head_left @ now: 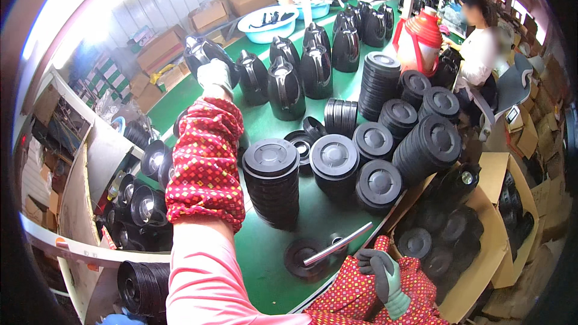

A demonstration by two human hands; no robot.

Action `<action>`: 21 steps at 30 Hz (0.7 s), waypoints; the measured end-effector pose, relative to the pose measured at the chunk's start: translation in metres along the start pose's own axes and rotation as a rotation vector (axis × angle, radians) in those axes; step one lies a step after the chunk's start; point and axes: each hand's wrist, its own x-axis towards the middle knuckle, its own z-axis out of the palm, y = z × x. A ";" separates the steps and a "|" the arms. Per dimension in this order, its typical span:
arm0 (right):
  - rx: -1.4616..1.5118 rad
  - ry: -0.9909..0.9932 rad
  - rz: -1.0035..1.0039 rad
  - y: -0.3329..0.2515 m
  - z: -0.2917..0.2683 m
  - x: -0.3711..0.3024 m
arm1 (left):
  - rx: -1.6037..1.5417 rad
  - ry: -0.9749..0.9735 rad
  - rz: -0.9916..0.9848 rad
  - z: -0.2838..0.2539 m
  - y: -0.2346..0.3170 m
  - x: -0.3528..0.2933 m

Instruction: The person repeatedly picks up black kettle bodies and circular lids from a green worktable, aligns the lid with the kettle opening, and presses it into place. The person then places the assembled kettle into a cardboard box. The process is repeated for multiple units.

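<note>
My left arm, in a red patterned sleeve cover, stretches to the far left. Its pale-gloved left hand (215, 76) is closed at a glossy black vacuum jug (203, 52); the fingertips are hidden behind the glove's back. More black jugs (286, 90) stand upright just right of it. Low at the right, my right hand (384, 277) rests over the red patterned cloth in a grey and green glove, fingers loosely bent and apart, with nothing visible in it. A silver rod (338, 244) slants over a black round part (304, 259) on the table, apart from that hand.
Stacks of black ribbed discs (271, 183) crowd the green table (259, 283). An open carton (481, 247) of black parts stands at the right edge. Behind are a red thermos (419, 39) and a blue basin (268, 27). A person (478, 54) sits far right.
</note>
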 end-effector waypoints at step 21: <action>-0.082 0.009 -0.015 0.001 0.005 0.004 | -0.321 -0.559 -0.055 0.025 -0.085 0.039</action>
